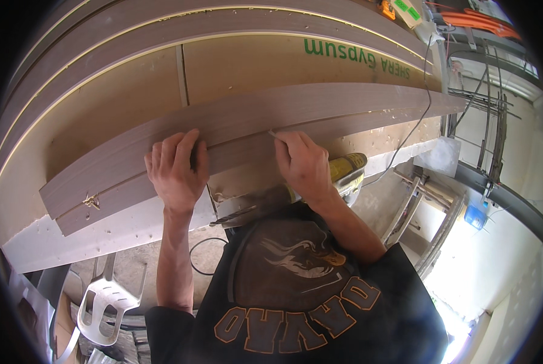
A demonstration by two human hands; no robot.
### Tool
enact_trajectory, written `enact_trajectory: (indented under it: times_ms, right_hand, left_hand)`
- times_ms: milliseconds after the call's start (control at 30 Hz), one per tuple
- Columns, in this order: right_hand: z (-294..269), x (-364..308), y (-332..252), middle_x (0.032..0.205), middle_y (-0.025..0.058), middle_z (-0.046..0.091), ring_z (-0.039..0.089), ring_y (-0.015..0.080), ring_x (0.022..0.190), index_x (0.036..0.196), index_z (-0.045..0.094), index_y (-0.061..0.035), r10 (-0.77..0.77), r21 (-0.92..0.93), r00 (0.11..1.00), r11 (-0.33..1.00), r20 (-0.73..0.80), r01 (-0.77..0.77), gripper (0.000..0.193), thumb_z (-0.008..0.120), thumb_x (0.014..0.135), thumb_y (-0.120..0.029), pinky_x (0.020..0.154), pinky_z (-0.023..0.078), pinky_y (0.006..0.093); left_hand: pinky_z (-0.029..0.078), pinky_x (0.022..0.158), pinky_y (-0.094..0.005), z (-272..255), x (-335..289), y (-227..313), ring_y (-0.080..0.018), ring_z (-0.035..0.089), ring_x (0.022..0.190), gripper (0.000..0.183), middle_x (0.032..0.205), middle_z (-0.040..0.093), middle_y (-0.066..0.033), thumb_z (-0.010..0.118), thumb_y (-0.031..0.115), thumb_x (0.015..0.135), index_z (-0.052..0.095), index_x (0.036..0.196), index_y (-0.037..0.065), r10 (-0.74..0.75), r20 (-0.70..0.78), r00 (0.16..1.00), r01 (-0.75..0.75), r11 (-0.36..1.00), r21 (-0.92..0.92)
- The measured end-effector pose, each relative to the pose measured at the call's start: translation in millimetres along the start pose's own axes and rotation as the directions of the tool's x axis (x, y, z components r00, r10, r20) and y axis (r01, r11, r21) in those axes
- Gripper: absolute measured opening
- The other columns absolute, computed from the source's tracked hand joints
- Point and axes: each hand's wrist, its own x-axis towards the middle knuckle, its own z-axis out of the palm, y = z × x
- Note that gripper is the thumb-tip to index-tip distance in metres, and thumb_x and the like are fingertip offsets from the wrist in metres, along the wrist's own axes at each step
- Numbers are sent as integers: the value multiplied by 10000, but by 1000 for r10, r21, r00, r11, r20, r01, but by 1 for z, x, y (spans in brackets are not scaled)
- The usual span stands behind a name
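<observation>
A long grey-brown plank (241, 112) with a narrow groove along its length lies across the work surface. My left hand (177, 170) rests on it, fingers bent, with a gap between thumb and forefinger; nothing shows in it. My right hand (305, 164) is closed in a pinch over the groove, with the tip of a small, thin, pale piece (272, 132) poking out. Its exact kind is too small to tell. Under my right wrist lies a yellow and black power drill (348, 164), partly hidden, its long bit (235, 216) pointing left. Wood shavings (91, 201) sit at the plank's left end.
Brown panels (241, 67) lie beneath the plank, with more grooved planks (132, 33) along the far side. A black cable (427, 109) crosses the right end. Below the surface stand a white plastic chair (107, 303) and, at right, a wooden frame (438, 233).
</observation>
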Motion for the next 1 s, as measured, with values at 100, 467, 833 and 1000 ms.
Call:
enact_trajectory:
  times_ms: [100,467,833,1000]
  right_hand:
    - [0,1,-3,753,118,589,591,333,624,873,590,-59,8,-35,1000,999,25,-7,74,628,814,-79,542,495,389]
    - [1,5,-13,703,147,609,594,322,581,845,610,-30,77,-46,997,996,2,-77,78,645,781,-2,513,476,358]
    - [0,8,-18,721,151,599,596,355,657,820,585,-49,154,-87,987,985,50,-150,64,618,814,-103,581,489,417]
    - [0,10,-21,712,165,590,585,372,647,802,576,-42,171,-74,982,983,77,-166,68,612,811,-99,574,478,436]
  left_hand:
    - [409,709,-345,1,-1,-2,-215,570,779,241,885,615,-42,716,108,730,668,966,95,-7,7,1000,7,1000,-12]
    - [381,685,-317,1,1,-2,-159,548,750,206,854,597,31,717,139,722,669,922,148,19,-25,1000,-20,1000,-15]
    - [383,714,-342,-1,-2,-3,-186,558,805,237,888,612,5,727,146,723,674,954,133,13,17,1000,-12,998,-55]
    - [378,720,-341,-1,-2,-3,-187,557,806,241,891,611,5,727,152,722,673,957,134,6,24,1000,-5,998,-60]
